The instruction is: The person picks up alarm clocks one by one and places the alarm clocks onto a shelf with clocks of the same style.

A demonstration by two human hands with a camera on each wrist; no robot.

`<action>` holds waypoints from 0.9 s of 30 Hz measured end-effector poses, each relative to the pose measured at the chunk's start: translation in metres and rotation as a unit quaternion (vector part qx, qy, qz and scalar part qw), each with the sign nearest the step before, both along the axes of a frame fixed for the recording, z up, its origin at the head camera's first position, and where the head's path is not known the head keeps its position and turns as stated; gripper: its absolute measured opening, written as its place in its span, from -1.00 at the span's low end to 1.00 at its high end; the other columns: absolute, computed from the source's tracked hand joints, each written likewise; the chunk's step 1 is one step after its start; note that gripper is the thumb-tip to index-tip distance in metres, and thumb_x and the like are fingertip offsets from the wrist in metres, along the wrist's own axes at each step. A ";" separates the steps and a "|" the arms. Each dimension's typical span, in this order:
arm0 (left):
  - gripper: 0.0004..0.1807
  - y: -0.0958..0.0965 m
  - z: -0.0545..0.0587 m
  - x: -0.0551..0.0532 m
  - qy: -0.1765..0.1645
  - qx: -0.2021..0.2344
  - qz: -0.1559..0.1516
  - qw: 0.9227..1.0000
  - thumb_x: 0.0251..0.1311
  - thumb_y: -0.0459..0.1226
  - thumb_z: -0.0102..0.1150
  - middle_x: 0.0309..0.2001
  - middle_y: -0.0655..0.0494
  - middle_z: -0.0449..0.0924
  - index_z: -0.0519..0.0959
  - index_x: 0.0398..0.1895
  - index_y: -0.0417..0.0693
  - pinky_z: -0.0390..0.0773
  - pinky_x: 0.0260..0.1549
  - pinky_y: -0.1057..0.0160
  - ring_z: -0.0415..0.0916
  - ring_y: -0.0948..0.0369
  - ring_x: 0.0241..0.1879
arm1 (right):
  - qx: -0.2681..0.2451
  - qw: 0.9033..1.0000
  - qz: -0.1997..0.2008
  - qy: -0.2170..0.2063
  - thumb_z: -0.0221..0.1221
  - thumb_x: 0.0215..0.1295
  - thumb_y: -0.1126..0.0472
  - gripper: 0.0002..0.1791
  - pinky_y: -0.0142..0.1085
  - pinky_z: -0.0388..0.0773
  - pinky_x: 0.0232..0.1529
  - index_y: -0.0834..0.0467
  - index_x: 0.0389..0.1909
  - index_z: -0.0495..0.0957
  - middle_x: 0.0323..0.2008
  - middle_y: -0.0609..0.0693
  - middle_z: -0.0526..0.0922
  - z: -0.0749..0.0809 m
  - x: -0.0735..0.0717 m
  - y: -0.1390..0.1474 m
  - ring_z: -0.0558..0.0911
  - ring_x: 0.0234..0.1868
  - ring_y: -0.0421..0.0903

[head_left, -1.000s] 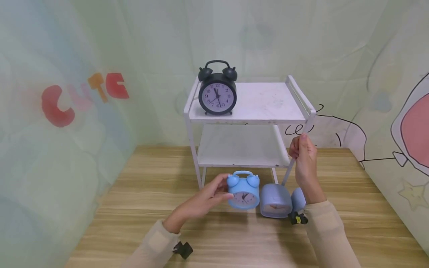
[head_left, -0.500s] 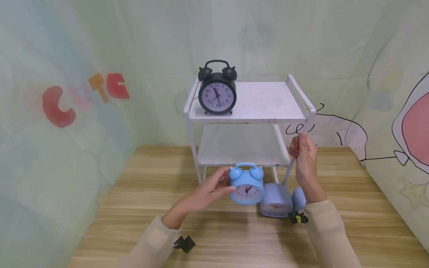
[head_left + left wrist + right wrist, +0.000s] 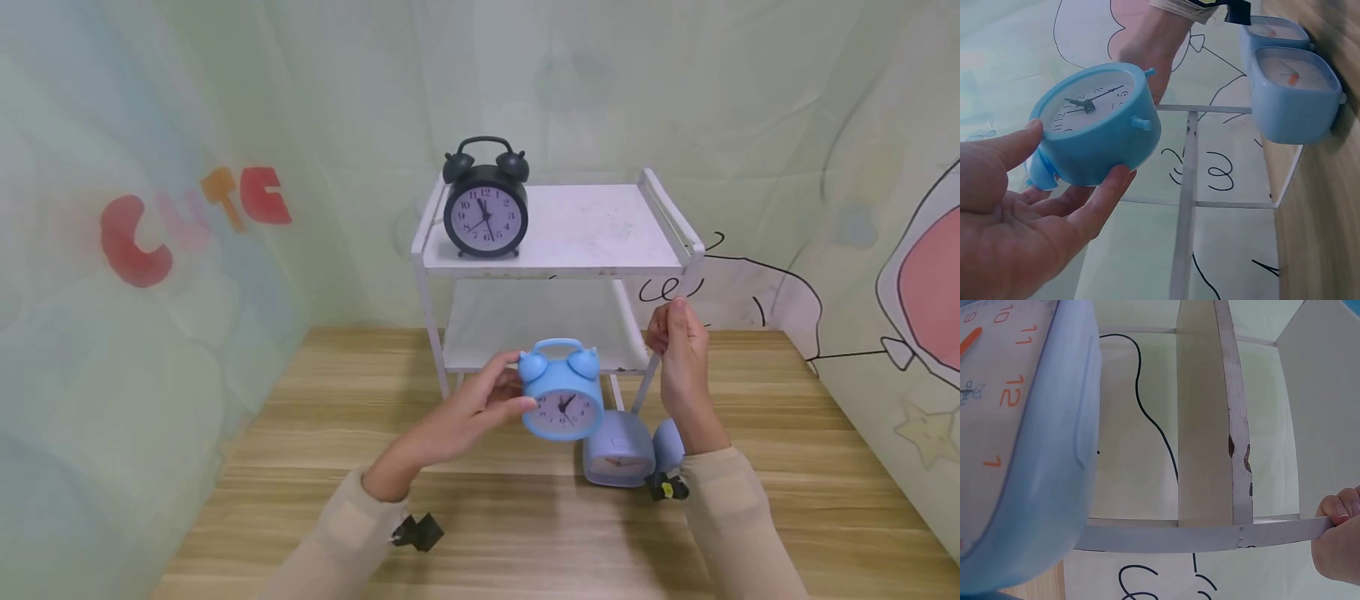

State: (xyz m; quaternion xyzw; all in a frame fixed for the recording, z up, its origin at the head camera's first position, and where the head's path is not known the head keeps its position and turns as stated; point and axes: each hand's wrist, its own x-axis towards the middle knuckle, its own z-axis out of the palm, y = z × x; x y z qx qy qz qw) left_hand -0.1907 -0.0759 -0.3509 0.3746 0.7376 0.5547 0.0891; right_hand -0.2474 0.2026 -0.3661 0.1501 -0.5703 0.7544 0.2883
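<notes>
A light blue twin-bell alarm clock [image 3: 564,400] is gripped at its left side by my left hand [image 3: 468,421], thumb by the dial and fingers behind, as the left wrist view also shows. It is held above the table in front of the white shelf rack [image 3: 592,225]. My right hand [image 3: 681,358] grips the rack's right front post, seen too in the right wrist view. On the top shelf, at the left, a black twin-bell alarm clock [image 3: 486,218] stands upright.
Two blue-lilac rounded square clocks stand on the wooden table [image 3: 315,467] by the rack's right front: the nearer clock [image 3: 618,450] and another clock [image 3: 668,444] partly hidden by my right wrist. A printed curtain [image 3: 360,167] hangs behind and at both sides.
My left hand has raised the light blue alarm clock and shifted it slightly right, toward the middle shelf's front edge. The right hand keeps its grip on the post.
</notes>
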 end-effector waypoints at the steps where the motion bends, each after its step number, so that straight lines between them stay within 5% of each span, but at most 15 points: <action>1: -0.51 0.001 0.003 0.000 0.001 -0.001 0.002 1.000 0.48 -0.33 0.03 0.13 -0.19 0.53 0.18 0.39 -0.17 0.60 0.05 0.09 0.54 0.03 0.11 | 0.001 1.000 -0.002 0.000 -0.16 0.63 0.10 -0.55 -0.40 0.03 -0.56 0.17 -0.55 0.26 -0.62 -0.06 0.23 0.000 0.000 0.000 0.16 -0.61 -0.17; 13: -0.48 0.011 0.033 -0.001 0.023 0.004 0.005 1.000 0.47 -0.34 0.05 0.16 -0.13 0.52 0.17 0.41 -0.15 0.56 0.10 0.15 0.51 0.07 0.15 | 0.013 1.000 0.005 -0.009 -0.20 0.64 0.15 -0.51 -0.31 0.00 -0.52 0.42 -0.48 0.13 -0.61 -0.02 0.20 0.002 0.002 0.001 0.14 -0.59 -0.14; 27: -0.49 0.018 0.056 -0.004 0.049 -0.006 0.010 0.999 0.48 -0.29 0.04 0.15 -0.09 0.56 0.19 0.41 -0.11 0.59 0.06 0.16 0.54 0.10 0.10 | 0.013 1.000 -0.005 -0.019 -0.18 0.64 0.11 -0.50 -0.30 0.00 -0.52 0.39 -0.49 0.17 -0.62 -0.02 0.20 -0.001 -0.001 0.002 0.14 -0.58 -0.11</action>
